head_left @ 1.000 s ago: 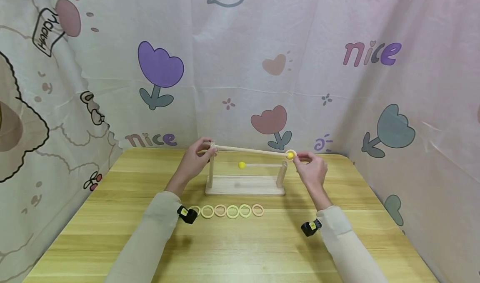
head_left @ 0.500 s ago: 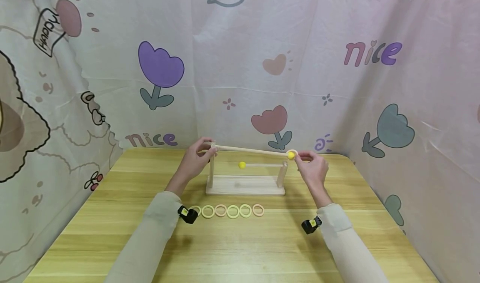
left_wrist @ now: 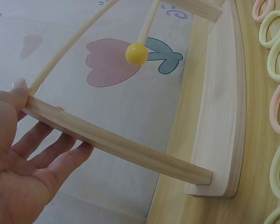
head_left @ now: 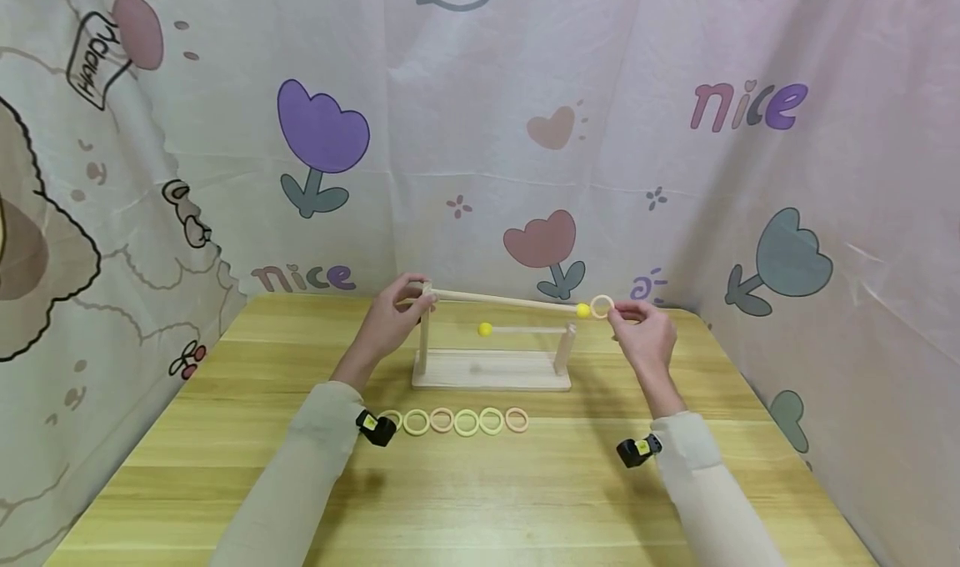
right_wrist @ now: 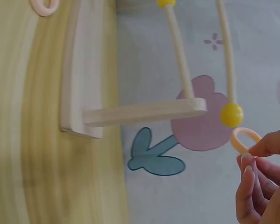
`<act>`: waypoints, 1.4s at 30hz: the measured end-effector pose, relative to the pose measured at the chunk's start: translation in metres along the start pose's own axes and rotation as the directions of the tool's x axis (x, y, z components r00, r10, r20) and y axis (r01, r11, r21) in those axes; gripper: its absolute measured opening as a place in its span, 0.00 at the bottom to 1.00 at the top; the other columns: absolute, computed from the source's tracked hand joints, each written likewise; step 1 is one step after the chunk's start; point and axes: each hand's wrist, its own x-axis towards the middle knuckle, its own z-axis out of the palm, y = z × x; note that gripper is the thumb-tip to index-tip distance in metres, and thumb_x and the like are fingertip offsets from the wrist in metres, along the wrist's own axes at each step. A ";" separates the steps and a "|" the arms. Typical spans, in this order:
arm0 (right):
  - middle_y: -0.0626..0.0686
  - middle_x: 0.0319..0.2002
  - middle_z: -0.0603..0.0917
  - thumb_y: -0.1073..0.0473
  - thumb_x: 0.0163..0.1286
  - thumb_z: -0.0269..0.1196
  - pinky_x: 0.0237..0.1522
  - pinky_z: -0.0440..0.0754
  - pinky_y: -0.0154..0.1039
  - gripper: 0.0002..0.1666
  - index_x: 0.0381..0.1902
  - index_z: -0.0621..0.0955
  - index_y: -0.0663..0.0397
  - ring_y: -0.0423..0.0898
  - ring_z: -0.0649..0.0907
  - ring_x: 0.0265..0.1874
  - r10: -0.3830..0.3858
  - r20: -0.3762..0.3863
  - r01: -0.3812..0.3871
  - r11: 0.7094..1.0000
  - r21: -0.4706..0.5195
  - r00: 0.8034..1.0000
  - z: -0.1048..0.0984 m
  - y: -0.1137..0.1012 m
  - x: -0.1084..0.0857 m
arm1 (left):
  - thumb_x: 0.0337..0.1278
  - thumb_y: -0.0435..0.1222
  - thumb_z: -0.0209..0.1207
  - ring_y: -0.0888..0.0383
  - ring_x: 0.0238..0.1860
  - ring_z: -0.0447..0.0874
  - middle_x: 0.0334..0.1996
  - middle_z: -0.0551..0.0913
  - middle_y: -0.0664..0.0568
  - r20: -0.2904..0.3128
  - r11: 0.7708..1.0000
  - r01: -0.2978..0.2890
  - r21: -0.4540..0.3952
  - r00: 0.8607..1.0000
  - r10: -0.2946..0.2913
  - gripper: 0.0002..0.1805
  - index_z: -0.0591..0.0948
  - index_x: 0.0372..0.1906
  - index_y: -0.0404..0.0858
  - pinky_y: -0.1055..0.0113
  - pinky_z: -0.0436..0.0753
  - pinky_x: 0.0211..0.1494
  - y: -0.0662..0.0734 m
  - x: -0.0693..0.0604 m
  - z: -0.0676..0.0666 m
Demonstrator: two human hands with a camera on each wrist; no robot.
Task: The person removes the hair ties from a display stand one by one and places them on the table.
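Observation:
A wooden stand [head_left: 491, 370] has two upright posts, each carrying a thin rod tipped with a yellow ball. My left hand [head_left: 392, 321] grips the top of the taller left post [left_wrist: 116, 140], where the upper rod [head_left: 510, 301] joins it; the thumb lies by the joint in the left wrist view. Between thumb and fingers, my right hand [head_left: 647, 333] pinches a pale orange ring [right_wrist: 234, 140]. That ring is just beyond the upper rod's yellow ball [right_wrist: 232, 115], apart from it. The lower rod's ball [head_left: 485, 329] points left, nothing around it.
Several yellow-green and pinkish rings [head_left: 466, 422] lie in a row on the wooden table [head_left: 480, 492] in front of the stand. The left wrist camera hides part of the leftmost ring. A patterned cloth [head_left: 450, 117] hangs behind the table.
My right hand has moved right with the ring, which was around the upper rod's yellow ball and is now off its end. The left hand keeps its grip on the post.

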 end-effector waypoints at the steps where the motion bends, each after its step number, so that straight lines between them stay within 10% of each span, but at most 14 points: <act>1: 0.66 0.44 0.90 0.59 0.67 0.68 0.21 0.81 0.24 0.13 0.45 0.88 0.62 0.29 0.81 0.15 0.001 0.007 -0.001 1.000 0.010 1.000 -0.003 -0.001 0.001 | 0.75 0.49 0.58 0.38 0.57 0.87 0.55 0.85 0.37 -0.001 1.000 0.001 0.004 1.000 -0.001 0.19 0.75 0.62 0.46 0.44 0.85 0.61 0.000 0.000 0.000; 11: 0.62 0.42 0.91 0.58 0.68 0.70 0.32 0.89 0.35 0.16 0.48 0.86 0.64 0.37 0.86 0.21 0.007 0.199 -0.010 1.000 0.016 0.980 -0.026 -0.019 0.004 | 0.75 0.48 0.58 0.39 0.57 0.87 0.54 0.85 0.36 -0.003 1.000 -0.004 0.006 1.000 0.004 0.19 0.75 0.62 0.46 0.45 0.85 0.62 0.000 0.001 0.000; 19: 0.66 0.43 0.89 0.60 0.70 0.68 0.35 0.88 0.32 0.17 0.50 0.84 0.69 0.39 0.86 0.27 -0.027 0.466 0.043 0.999 -0.023 0.885 -0.031 -0.030 0.000 | 0.75 0.48 0.58 0.39 0.57 0.87 0.54 0.85 0.36 0.001 1.000 0.003 0.003 1.000 -0.003 0.18 0.75 0.62 0.46 0.45 0.86 0.61 0.002 0.000 0.000; 32: 0.61 0.38 0.88 0.66 0.68 0.67 0.36 0.89 0.35 0.12 0.46 0.84 0.71 0.45 0.86 0.31 -0.017 0.651 0.065 0.997 -0.049 0.759 -0.016 -0.028 -0.010 | 0.75 0.49 0.58 0.41 0.56 0.87 0.55 0.84 0.34 0.004 1.000 0.012 -0.003 1.000 -0.012 0.19 0.75 0.61 0.46 0.46 0.85 0.62 0.002 0.000 -0.001; 42: 0.61 0.35 0.88 0.70 0.65 0.68 0.34 0.90 0.38 0.09 0.42 0.86 0.70 0.44 0.84 0.28 -0.058 0.697 0.112 0.993 -0.032 0.715 0.000 -0.018 -0.020 | 0.75 0.49 0.58 0.42 0.56 0.88 0.54 0.86 0.39 0.004 1.000 0.018 -0.002 1.000 -0.018 0.19 0.75 0.62 0.47 0.47 0.85 0.62 0.002 0.000 -0.001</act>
